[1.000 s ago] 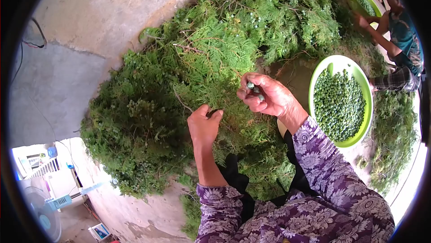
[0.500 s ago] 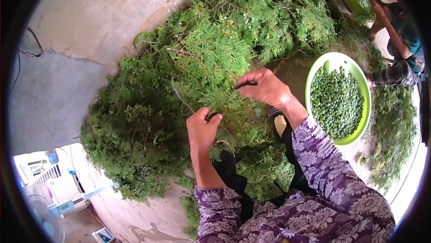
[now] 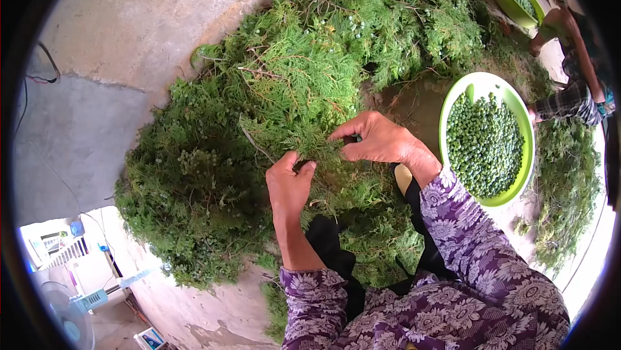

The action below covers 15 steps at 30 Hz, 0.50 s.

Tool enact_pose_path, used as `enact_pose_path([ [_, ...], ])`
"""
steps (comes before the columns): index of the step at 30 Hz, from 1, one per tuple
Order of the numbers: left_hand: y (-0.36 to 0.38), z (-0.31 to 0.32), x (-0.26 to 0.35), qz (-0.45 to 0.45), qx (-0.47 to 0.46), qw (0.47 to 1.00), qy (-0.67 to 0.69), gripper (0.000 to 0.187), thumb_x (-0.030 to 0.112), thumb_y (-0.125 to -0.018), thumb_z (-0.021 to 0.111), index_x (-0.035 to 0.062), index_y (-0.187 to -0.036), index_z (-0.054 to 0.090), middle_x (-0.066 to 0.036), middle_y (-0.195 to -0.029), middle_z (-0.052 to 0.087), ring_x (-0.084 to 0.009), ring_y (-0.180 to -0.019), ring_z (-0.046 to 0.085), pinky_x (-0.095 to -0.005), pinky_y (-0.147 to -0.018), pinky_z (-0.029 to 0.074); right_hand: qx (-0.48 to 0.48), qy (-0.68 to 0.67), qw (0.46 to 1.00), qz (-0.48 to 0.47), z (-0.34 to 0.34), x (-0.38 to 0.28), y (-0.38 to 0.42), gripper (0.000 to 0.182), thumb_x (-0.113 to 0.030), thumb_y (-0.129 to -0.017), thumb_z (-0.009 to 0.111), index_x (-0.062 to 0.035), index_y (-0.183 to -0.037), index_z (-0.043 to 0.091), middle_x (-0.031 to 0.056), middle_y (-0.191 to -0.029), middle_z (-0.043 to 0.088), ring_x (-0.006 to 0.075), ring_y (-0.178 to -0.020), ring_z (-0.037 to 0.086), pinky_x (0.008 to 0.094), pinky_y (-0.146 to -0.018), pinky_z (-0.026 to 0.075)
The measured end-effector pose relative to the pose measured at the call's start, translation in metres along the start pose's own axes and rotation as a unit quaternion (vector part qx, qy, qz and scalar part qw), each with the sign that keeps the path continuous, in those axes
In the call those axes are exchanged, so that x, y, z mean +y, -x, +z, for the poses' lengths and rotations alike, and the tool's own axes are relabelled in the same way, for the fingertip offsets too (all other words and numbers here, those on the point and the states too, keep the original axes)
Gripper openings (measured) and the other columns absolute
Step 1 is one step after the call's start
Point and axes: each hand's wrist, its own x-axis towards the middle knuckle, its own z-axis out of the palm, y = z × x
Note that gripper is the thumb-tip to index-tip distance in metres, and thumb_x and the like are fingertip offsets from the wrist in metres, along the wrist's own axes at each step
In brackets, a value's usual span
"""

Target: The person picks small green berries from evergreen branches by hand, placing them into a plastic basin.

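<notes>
My left hand (image 3: 289,185) is closed, thumb against fingers, on a leafy conifer branch (image 3: 310,143). The branch's bare stem slants up and left from this hand, and its green scaly sprays spread to the right. My right hand (image 3: 378,140) has thumb and fingertips curled in a pinch at the right edge of these sprays; a small dark spot shows between them, too small to name. Beneath both hands lies a big heap of cut conifer branches (image 3: 304,72). To my right stands a lime-green basin (image 3: 444,133) holding many small green cones or berries (image 3: 485,146).
A co-worker (image 3: 579,59) sits at the upper right beside another green basin (image 3: 522,19) with green pieces in it. More cut greenery (image 3: 563,195) lies on the floor at the right. A fan (image 3: 65,314) and a cable (image 3: 71,188) are at the left.
My right hand has moved left and slightly down, from above the branch to its sprays. My left hand has barely shifted. The co-worker's arm has moved away from the far basin.
</notes>
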Motion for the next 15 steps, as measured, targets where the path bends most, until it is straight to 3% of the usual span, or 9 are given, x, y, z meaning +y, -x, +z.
enact_pose_path([
  [6, 0.001, 0.001, -0.002, 0.006, -0.028, 1.0, -0.006, 0.017, 0.004, -0.068, 0.064, -0.0025, -0.082, 0.056, -0.014, -0.07, 0.057, -0.0146, -0.054, 0.047, -0.0294, -0.054, 0.041, 0.015, 0.016, 1.0, 0.015, 0.005, 0.0, -0.003, 0.027, -0.017, -0.067, 0.061, -0.0024, -0.091, 0.062, 0.0098, -0.076, 0.061, 0.0162, -0.066, 0.057, 0.0277, -0.065, 0.047],
  [8, 0.0, 0.004, -0.008, -0.01, -0.032, 0.999, 0.024, 0.019, 0.006, -0.068, 0.065, -0.0023, -0.081, 0.056, -0.015, -0.07, 0.055, -0.0156, -0.053, 0.046, -0.0303, -0.052, 0.04, 0.061, 0.095, 0.992, -0.06, 0.008, 0.002, -0.003, 0.024, -0.016, -0.067, 0.06, -0.0015, -0.086, 0.061, 0.0153, -0.073, 0.06, 0.0233, -0.066, 0.058, 0.0313, -0.064, 0.047],
  [12, 0.0, 0.002, -0.009, 0.001, -0.016, 0.999, -0.044, 0.019, 0.009, -0.068, 0.066, -0.0026, -0.077, 0.055, -0.015, -0.066, 0.054, -0.0183, -0.051, 0.044, -0.0319, -0.05, 0.038, 0.104, 0.135, 0.976, -0.132, 0.016, 0.014, -0.007, 0.019, -0.009, -0.066, 0.059, 0.0006, -0.083, 0.059, 0.0139, -0.062, 0.053, 0.0195, -0.054, 0.051, 0.0322, -0.053, 0.042],
  [15, 0.001, 0.002, -0.006, -0.002, -0.01, 1.0, -0.019, 0.02, 0.011, -0.068, 0.067, -0.0029, -0.073, 0.053, -0.014, -0.062, 0.051, -0.0208, -0.05, 0.04, -0.0326, -0.049, 0.037, 0.163, 0.178, 0.958, -0.154, 0.02, 0.019, -0.01, 0.014, -0.008, -0.066, 0.059, 0.0011, -0.075, 0.057, 0.015, -0.064, 0.054, 0.0249, -0.056, 0.053, 0.0347, -0.053, 0.043],
])
